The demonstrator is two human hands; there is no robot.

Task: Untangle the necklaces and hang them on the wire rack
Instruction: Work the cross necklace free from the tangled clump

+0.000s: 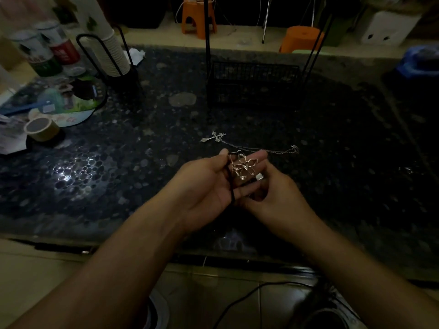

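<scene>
Left hand (204,186), centre of frame, palm turned inward, thumb and fingers curled, pinching the top of a flower pendant (244,167) and its dark cord (232,193); the cord runs down across the palm. Right hand (268,193) just beside it, fingers curled under the pendant, touching it; a pale ring shows on one finger. Exact grip of the right fingertips hard to make out in the dim light.

Just above the hands, flat on the dark pebbled tabletop (118,176): a cross necklace (215,137), its thin chain trailing right, apart from the hands.

Upper centre: black wire rack (254,84) with mesh basket and tall uprights, standing on the table, well apart from both necklaces.

Upper left: stack of paper cups (111,53) in a wire holder, bottles (52,51), a roll of tape (41,129).

Top edge, beyond the table: orange stools (198,17).
</scene>
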